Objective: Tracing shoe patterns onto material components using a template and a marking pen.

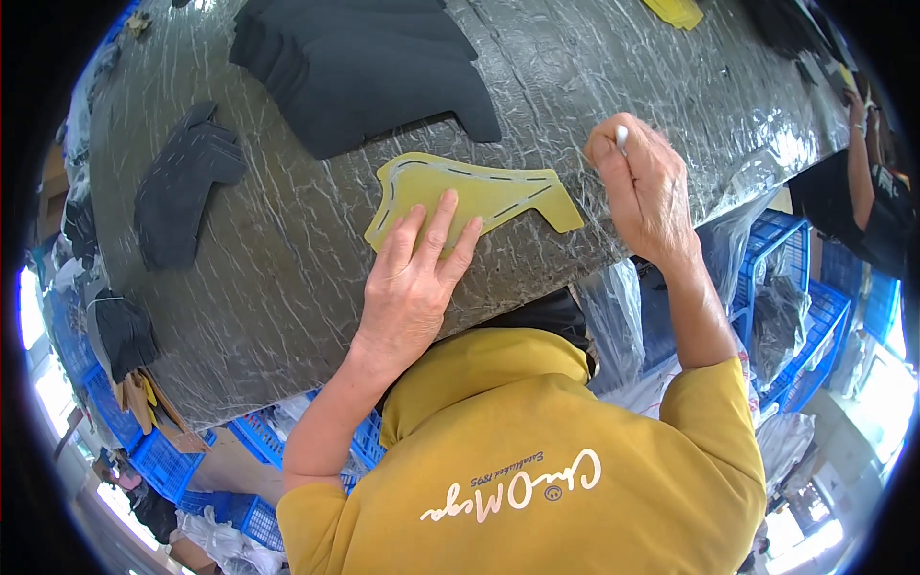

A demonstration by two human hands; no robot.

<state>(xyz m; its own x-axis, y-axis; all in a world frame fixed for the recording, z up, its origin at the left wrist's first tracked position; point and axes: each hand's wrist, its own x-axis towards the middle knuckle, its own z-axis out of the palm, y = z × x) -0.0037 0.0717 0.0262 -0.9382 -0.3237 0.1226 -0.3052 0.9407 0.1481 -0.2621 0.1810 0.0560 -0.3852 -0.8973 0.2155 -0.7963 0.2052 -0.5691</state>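
My left hand (412, 273) lies flat on a yellow stencil template (460, 196), its fingers spread over the template's lower left part. Dark dashes with whitish edges run along the template's border; whether a dark piece lies beneath I cannot tell. Raised to the right of the template, my right hand (647, 182) is closed round a pen-like white stick (621, 136), of which only the rounded end shows. Its other end is hidden by the fingers. A fanned stack of black cut pieces (374, 77) lies just beyond the template.
A smaller pile of black pieces (187, 187), some with white dashes, lies at the left of the film-covered table (287, 316). Another yellow piece (676, 11) sits at the far edge. Blue crates (791, 316) stand lower right. A co-worker's arm (860, 163) shows at far right.
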